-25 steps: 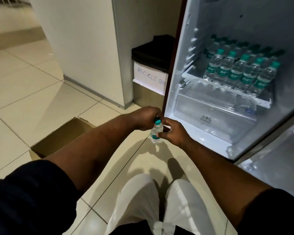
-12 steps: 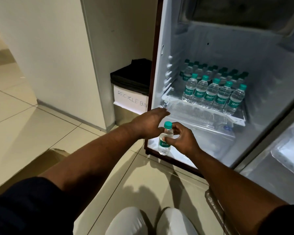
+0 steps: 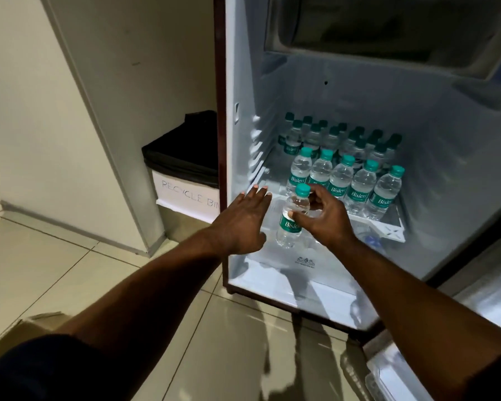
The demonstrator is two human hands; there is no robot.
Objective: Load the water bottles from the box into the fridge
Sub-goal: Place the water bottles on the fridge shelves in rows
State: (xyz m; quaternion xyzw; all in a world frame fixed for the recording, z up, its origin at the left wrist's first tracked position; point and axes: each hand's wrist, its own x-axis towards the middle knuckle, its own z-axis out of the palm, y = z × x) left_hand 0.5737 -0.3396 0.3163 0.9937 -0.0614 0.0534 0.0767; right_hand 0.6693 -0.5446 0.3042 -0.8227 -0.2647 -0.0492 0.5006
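A small clear water bottle (image 3: 290,224) with a green cap and green label is held upright by my right hand (image 3: 323,217), fingers curled round its upper half, just in front of the fridge shelf (image 3: 388,225). My left hand (image 3: 240,224) is stretched out flat beside the bottle, fingers straight, holding nothing. Several matching bottles (image 3: 342,169) stand in rows on the shelf inside the open fridge (image 3: 359,91). A corner of the cardboard box (image 3: 26,325) shows at the lower left, its inside hidden.
A bin labelled RECYCLE BIN (image 3: 185,175) with a black liner stands left of the fridge against a white wall. A clear drawer (image 3: 304,256) sits under the shelf. The open fridge door (image 3: 446,357) is at the lower right. Tiled floor lies below.
Both hands rose with the bottle toward the fridge shelf. My left hand let go of the bottle and spread flat; my right hand now holds it alone. The view tilted up.
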